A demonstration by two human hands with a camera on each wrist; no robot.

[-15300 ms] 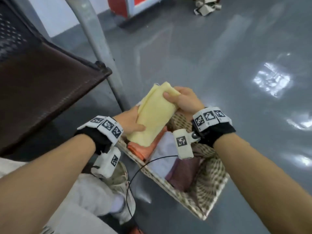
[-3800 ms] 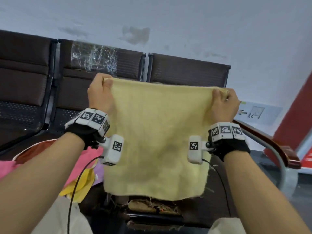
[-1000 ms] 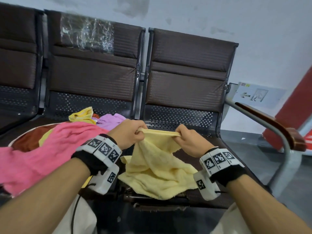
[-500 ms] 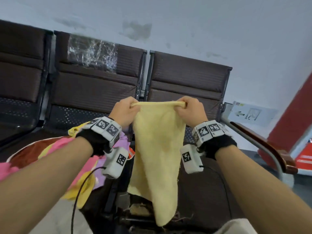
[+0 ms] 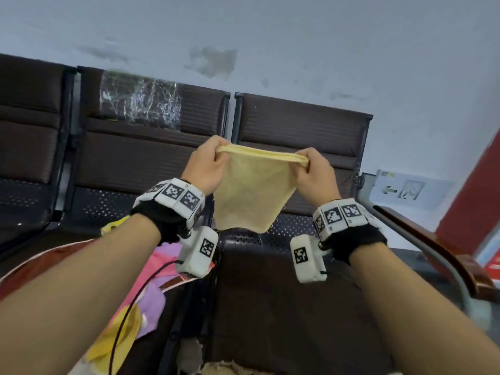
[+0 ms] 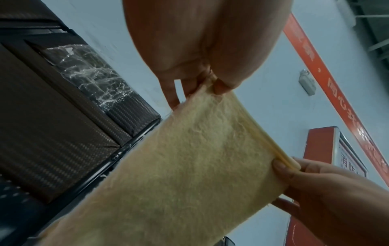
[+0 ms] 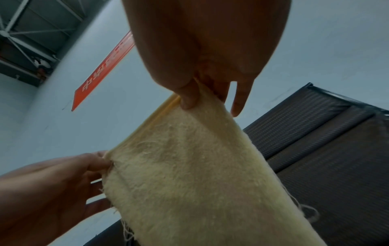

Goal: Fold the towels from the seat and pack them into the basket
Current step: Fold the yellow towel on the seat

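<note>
Yellow towel (image 5: 250, 197) held in the air in front of the dark seat (image 5: 284, 299), pinched at its two upper corners: the left hand (image 5: 207, 169) grips the left corner between thumb and fingers, the right hand (image 5: 315, 175) grips the right corner likewise. The top edge shows doubled layers, stretched nearly taut between the hands; the rest hangs free. Judged from its drape and fuzzy pile, the cloth is light, soft and limp, unlikely to slip but with no stiffness to keep a fold unaided. Frayed threads along the lower edge could snag. Best hold: the corners of the layered edge, all layers pinched together. More coloured towels (image 5: 151, 296) lie on the neighbouring seat, at left. The basket is not in view.
</note>
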